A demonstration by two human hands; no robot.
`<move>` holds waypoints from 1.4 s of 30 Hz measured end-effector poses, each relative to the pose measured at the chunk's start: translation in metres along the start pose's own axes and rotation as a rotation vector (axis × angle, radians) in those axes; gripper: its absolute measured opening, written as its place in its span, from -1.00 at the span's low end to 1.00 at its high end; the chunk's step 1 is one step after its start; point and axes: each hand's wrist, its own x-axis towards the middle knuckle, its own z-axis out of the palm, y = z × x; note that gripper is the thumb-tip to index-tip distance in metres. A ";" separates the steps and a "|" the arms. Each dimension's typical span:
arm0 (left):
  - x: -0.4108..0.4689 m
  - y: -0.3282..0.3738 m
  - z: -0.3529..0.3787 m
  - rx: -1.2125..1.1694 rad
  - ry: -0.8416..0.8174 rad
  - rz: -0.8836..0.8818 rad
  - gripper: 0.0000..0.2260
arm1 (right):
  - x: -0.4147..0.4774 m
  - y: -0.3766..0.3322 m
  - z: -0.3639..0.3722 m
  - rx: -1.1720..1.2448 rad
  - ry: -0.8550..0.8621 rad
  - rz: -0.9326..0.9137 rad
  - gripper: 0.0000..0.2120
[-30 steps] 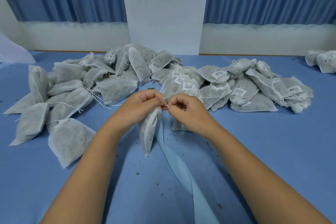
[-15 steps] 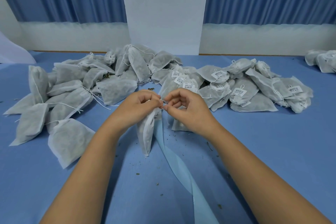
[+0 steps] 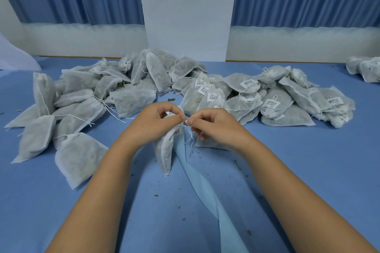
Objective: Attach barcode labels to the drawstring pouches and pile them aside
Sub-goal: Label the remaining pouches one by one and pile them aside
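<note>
My left hand (image 3: 158,121) grips the gathered top of a white drawstring pouch (image 3: 165,154), which hangs down onto the blue table. A barcode label (image 3: 177,131) shows at the pouch's neck. My right hand (image 3: 213,125) pinches the pouch's white drawstring (image 3: 190,136) right beside my left fingertips. Unlabelled pouches (image 3: 82,98) lie heaped on the left. Pouches with barcode labels (image 3: 271,98) are piled on the right.
A light blue backing strip (image 3: 205,189) runs from under my hands toward the near edge. Dark crumbs dot the blue table (image 3: 318,170). More pouches (image 3: 364,69) sit at the far right. A white pillar and blue curtains stand behind.
Both hands stayed together at the pouch's top, shifting slightly. The barcode label now shows at the neck, and the loose string ends hang below my right fingers.
</note>
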 end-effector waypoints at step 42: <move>-0.003 0.001 0.000 -0.068 -0.126 -0.047 -0.61 | 0.001 0.004 0.004 0.218 0.147 -0.231 -0.89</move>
